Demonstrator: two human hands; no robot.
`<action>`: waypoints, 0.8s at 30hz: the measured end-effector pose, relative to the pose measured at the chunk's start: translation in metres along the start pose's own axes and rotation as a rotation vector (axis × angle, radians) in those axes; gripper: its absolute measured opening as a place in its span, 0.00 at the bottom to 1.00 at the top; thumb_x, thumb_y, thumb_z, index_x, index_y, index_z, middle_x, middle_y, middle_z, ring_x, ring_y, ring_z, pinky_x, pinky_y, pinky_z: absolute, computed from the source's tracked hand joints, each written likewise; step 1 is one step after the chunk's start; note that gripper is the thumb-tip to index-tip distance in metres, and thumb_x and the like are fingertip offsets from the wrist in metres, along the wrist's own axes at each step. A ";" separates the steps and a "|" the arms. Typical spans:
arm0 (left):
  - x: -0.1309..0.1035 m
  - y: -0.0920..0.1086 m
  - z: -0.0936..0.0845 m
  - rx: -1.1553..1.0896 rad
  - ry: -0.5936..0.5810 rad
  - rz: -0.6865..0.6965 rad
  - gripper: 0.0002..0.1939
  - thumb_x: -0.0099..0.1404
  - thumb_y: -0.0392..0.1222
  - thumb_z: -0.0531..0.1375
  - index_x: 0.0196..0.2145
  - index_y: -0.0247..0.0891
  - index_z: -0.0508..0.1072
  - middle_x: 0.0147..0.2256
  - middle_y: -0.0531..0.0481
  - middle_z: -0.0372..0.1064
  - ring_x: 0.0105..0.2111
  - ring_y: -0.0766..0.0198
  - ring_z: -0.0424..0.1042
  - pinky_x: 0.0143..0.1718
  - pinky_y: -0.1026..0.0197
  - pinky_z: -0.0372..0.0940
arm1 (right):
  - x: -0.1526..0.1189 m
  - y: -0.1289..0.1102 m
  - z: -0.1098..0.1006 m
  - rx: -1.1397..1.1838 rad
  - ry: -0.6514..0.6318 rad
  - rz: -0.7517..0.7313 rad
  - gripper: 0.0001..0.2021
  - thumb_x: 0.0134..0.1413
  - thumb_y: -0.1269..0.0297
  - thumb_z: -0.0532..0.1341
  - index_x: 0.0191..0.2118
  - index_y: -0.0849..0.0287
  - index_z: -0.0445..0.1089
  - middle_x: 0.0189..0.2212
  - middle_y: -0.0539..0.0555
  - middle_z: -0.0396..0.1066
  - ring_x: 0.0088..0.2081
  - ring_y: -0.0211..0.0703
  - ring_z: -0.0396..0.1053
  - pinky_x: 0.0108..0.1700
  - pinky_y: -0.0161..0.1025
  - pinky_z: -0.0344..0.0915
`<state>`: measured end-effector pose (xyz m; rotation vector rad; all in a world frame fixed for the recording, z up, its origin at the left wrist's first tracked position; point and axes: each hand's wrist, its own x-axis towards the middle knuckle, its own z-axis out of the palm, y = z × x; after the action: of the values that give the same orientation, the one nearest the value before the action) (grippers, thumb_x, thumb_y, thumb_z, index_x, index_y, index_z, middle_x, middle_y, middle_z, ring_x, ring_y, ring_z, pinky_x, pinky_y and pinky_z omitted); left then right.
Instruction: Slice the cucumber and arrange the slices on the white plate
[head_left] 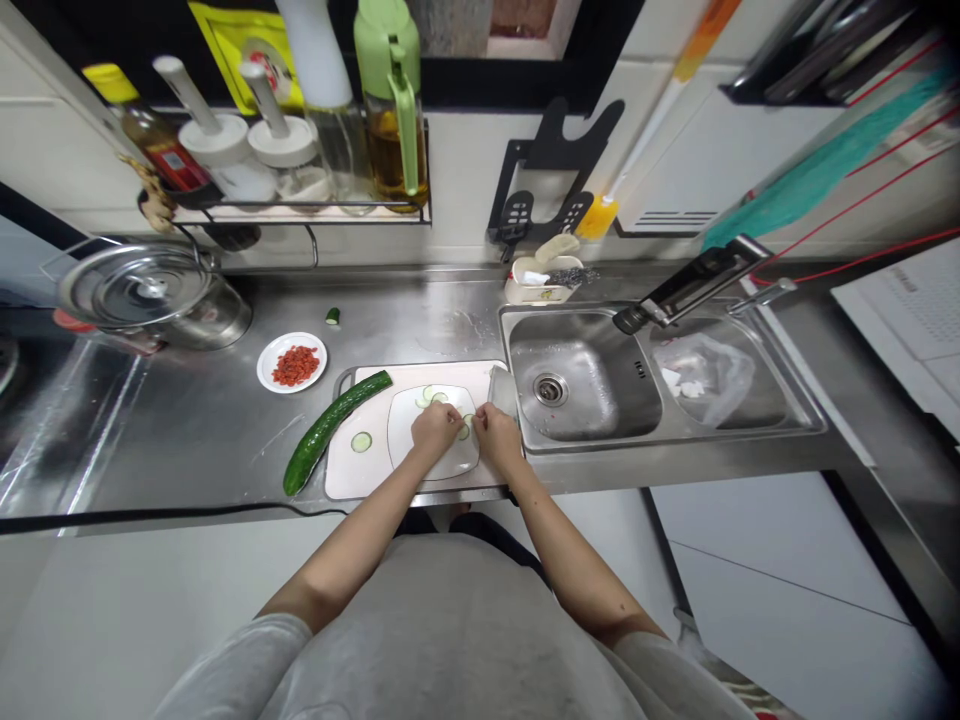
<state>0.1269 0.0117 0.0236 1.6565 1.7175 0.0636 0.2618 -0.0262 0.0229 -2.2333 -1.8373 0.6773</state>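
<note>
Both hands are over a white square plate (403,440) on the pale cutting board (343,465). My left hand (436,428) is closed, fingertips pinched near the plate's middle; what it holds is too small to tell. My right hand (496,436) pinches at a thin cucumber slice (466,428) between the two hands. More cucumber slices (429,394) lie at the plate's far edge. One slice (361,442) is on the board to the left. A long cut cucumber (328,430) rests across the board's left edge. A knife blade (502,388) lies at the board's right side.
Left of the board are a plate of red pieces (293,363), a cucumber end (332,316) and a lidded steel pot (161,300). The double sink (585,375) with its faucet (686,285) adjoins on the right. A bottle rack (300,214) hangs behind.
</note>
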 end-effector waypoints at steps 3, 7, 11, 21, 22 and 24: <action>0.001 0.000 0.000 0.004 0.002 0.004 0.06 0.57 0.46 0.61 0.30 0.44 0.77 0.37 0.52 0.73 0.35 0.62 0.70 0.33 0.62 0.61 | -0.006 -0.002 0.002 -0.008 -0.020 -0.012 0.06 0.60 0.62 0.56 0.39 0.56 0.68 0.31 0.52 0.72 0.33 0.40 0.66 0.31 0.35 0.48; 0.003 0.000 -0.001 0.017 -0.022 0.001 0.06 0.57 0.45 0.62 0.30 0.44 0.77 0.36 0.51 0.72 0.36 0.62 0.70 0.34 0.62 0.61 | -0.014 -0.004 0.005 -0.029 -0.070 0.013 0.07 0.59 0.59 0.57 0.38 0.55 0.67 0.33 0.52 0.72 0.35 0.42 0.66 0.31 0.35 0.48; 0.003 0.000 0.000 0.031 -0.019 0.019 0.06 0.58 0.46 0.61 0.31 0.44 0.76 0.37 0.51 0.71 0.36 0.62 0.70 0.34 0.62 0.61 | -0.017 -0.006 0.008 -0.036 -0.086 0.035 0.06 0.58 0.59 0.58 0.37 0.55 0.67 0.33 0.52 0.72 0.36 0.42 0.67 0.30 0.35 0.47; -0.003 -0.003 0.004 0.003 0.007 0.050 0.06 0.61 0.46 0.60 0.33 0.43 0.75 0.37 0.51 0.70 0.36 0.63 0.69 0.33 0.63 0.59 | -0.013 0.006 0.005 0.062 0.012 0.045 0.08 0.60 0.59 0.55 0.36 0.56 0.67 0.28 0.50 0.70 0.30 0.39 0.65 0.29 0.34 0.47; -0.004 -0.004 0.004 -0.008 0.011 0.051 0.06 0.61 0.46 0.60 0.33 0.43 0.75 0.37 0.51 0.70 0.36 0.63 0.69 0.33 0.63 0.59 | -0.012 0.008 0.005 0.066 0.026 0.051 0.08 0.60 0.60 0.54 0.37 0.56 0.68 0.28 0.50 0.70 0.30 0.39 0.65 0.30 0.34 0.47; -0.005 -0.006 0.004 -0.034 0.025 0.056 0.05 0.60 0.45 0.61 0.33 0.43 0.75 0.36 0.52 0.71 0.36 0.63 0.69 0.33 0.63 0.59 | -0.009 0.010 0.004 0.074 0.049 0.055 0.08 0.60 0.61 0.54 0.38 0.56 0.68 0.28 0.50 0.70 0.30 0.39 0.65 0.30 0.34 0.48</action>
<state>0.1236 0.0045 0.0201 1.6858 1.6795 0.1396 0.2678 -0.0381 0.0176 -2.2404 -1.7056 0.6816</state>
